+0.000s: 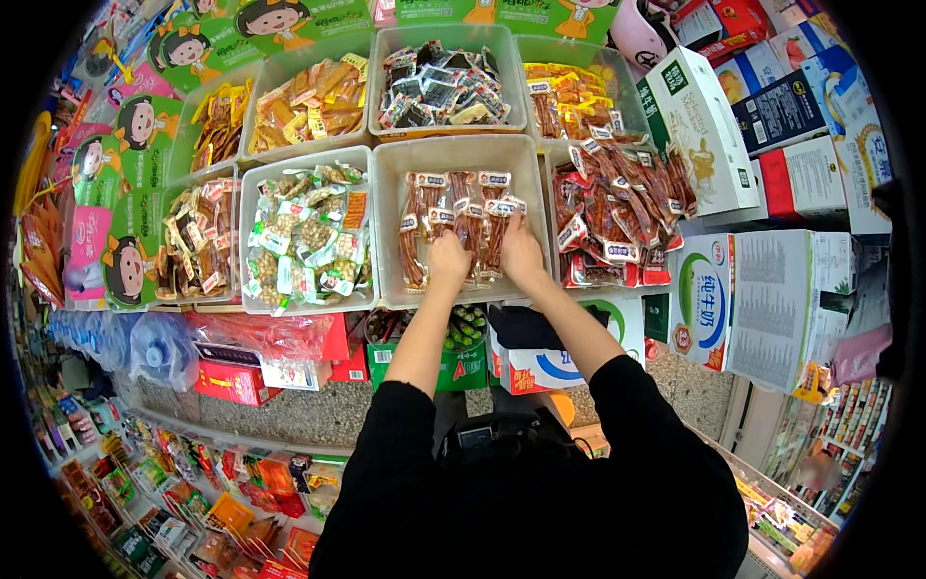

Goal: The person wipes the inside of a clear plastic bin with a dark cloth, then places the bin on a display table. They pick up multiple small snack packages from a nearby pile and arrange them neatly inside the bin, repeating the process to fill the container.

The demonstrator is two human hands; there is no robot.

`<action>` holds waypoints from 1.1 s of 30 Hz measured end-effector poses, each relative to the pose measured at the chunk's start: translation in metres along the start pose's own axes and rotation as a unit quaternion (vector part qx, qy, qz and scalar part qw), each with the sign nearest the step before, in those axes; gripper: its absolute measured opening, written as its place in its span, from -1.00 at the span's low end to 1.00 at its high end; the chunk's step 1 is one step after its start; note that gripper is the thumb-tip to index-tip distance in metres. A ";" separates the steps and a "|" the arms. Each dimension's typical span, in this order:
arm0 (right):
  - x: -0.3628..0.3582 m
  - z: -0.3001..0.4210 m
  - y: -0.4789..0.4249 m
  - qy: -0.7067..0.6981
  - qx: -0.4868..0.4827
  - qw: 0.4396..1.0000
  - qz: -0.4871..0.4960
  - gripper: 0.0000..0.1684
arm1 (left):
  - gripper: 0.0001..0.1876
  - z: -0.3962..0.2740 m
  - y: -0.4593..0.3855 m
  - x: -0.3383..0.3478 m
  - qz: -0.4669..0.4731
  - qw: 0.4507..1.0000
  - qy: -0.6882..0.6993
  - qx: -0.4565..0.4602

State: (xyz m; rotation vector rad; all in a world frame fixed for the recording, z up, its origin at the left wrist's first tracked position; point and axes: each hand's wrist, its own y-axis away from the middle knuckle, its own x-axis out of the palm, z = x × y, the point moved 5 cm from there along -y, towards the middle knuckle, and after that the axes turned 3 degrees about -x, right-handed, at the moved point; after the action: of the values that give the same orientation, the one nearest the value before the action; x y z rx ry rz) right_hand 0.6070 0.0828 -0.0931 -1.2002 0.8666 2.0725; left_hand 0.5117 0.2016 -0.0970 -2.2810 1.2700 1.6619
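Both hands reach into a clear plastic bin (456, 150) with several flat packets of reddish-brown snack sticks laid side by side. My left hand (450, 257) rests on the packets at the middle, its fingers bent down; whether they grip one is hidden. My right hand (522, 250) lies along the bin's right part, its fingertips on the upper end of a snack packet (497, 231). In the bin to the right is a heaped pile of similar packets (615, 195). The bin to the left holds green-and-white snack packets (311, 231).
Behind stand bins of yellow packets (311, 101), black-and-silver packets (448, 83) and more yellow-topped packets (571, 98). Milk cartons (705, 137) are stacked at the right. Below the bins' near edge are a green box (427, 365), a white-and-blue box (542, 369) and large water bottles (163, 351).
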 end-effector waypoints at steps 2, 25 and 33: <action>0.004 0.011 0.009 0.106 -0.130 0.982 -0.088 -0.32 | -0.55 -0.007 0.008 -0.014 -0.035 0.999 -0.011 0.017; 0.005 0.062 -0.015 -0.614 0.076 0.750 0.233 -0.88 | -0.54 0.038 0.007 -0.075 -0.139 0.931 0.332 0.058; 0.065 0.095 -0.074 -0.491 0.069 0.862 0.105 -0.77 | -0.05 0.048 0.014 0.015 0.145 0.964 -0.219 0.033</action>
State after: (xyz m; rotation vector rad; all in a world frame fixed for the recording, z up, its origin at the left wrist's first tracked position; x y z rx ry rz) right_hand 0.5864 0.2118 -0.1331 0.1222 0.6111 2.3188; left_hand 0.4667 0.2064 -0.1240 -1.6119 1.5607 2.0266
